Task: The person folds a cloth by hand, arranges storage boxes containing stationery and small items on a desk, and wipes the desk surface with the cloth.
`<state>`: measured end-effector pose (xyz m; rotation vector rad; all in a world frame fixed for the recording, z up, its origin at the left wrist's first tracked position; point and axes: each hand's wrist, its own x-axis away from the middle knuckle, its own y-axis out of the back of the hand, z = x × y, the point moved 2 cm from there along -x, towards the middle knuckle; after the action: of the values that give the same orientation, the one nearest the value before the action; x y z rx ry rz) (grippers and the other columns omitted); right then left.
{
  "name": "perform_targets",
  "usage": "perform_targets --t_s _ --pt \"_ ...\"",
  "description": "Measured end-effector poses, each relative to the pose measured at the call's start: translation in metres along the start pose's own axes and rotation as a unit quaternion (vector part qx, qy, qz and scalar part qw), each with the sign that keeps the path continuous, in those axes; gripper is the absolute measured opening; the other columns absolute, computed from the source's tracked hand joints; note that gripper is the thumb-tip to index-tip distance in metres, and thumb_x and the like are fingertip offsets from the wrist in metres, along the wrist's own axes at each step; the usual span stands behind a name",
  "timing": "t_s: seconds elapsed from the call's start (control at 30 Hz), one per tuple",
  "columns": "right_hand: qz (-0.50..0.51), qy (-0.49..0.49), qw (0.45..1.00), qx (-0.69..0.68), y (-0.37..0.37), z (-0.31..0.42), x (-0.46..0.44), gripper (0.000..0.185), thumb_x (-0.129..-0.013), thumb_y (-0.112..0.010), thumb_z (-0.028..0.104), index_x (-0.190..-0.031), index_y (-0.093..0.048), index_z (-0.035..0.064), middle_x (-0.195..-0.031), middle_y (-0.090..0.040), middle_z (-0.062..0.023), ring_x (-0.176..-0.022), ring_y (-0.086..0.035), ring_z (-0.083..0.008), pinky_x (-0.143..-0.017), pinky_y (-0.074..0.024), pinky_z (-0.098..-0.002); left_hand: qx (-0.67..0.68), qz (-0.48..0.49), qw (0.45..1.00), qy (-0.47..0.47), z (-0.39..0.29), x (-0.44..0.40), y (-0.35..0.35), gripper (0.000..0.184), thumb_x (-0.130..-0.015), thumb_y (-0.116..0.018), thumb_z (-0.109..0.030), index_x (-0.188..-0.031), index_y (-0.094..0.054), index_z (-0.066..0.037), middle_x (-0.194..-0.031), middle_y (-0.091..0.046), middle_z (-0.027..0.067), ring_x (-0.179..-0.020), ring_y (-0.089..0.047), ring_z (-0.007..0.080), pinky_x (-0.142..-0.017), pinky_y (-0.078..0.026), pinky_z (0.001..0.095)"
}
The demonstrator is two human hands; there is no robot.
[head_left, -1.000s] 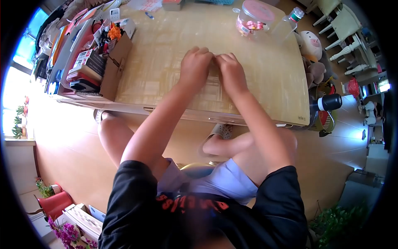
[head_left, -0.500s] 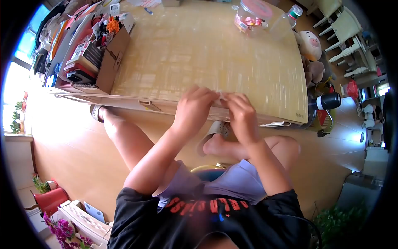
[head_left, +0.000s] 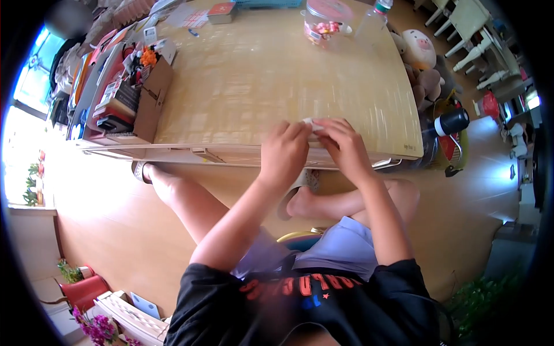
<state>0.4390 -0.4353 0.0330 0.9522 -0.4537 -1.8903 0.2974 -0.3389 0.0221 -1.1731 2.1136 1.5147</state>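
A small white thing (head_left: 312, 123), soft-looking like a scrap of tissue or paper, is pinched between my two hands over the table's near edge. My left hand (head_left: 284, 149) is closed, its fingertips on the left side of it. From the other side my right hand (head_left: 346, 145) grips it with bent fingers and thumb. The fingers cover most of it, so its exact kind cannot be made out. Below both hands lies the yellowish tabletop (head_left: 242, 92) with its glossy cover.
A cardboard organizer (head_left: 154, 104) with books and pens stands at the left. At the back right are a clear jar (head_left: 314, 26) with a pink lid and a clear bottle (head_left: 374, 24). Plush toys (head_left: 419, 49) and a black-topped bottle (head_left: 453, 122) sit beyond the right edge.
The view has shifted, showing more of the table's far side. My hands have risen slightly in view, and more of the white thing shows between the fingers.
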Motion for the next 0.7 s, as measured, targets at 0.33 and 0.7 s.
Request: perform_targets --t_s 0.33,0.7 --pt "-0.087 -0.047 0.992 0.073 -0.014 -0.009 0.004 0.032 -0.079 -0.06 -0.012 -0.104 -0.075 -0.0011 -0.116 -0.073 -0.0143 -0.11 -0.066 -0.0327 -0.093 -0.0554 -0.0413 0.069 0.041 0.996 0.044 0.009 -0.015 -0.014 0.029 -0.082 -0.06 0.002 -0.106 -0.074 -0.007 -0.109 -0.072 0.0074 -0.099 -0.068 0.0319 -0.083 -0.056 0.0425" --pt "-0.133 -0.054 0.99 -0.001 -0.004 -0.057 -0.037 0.026 -0.082 -0.059 -0.006 -0.103 -0.073 0.0003 -0.105 -0.071 -0.0192 -0.097 -0.068 -0.0397 -0.082 -0.0549 -0.0468 -0.025 0.065 0.997 -0.018 0.031 -0.071 -0.06 0.023 -0.083 -0.06 0.001 -0.098 -0.075 -0.009 -0.098 -0.072 0.0096 -0.095 -0.067 0.0333 -0.083 -0.054 0.0429"
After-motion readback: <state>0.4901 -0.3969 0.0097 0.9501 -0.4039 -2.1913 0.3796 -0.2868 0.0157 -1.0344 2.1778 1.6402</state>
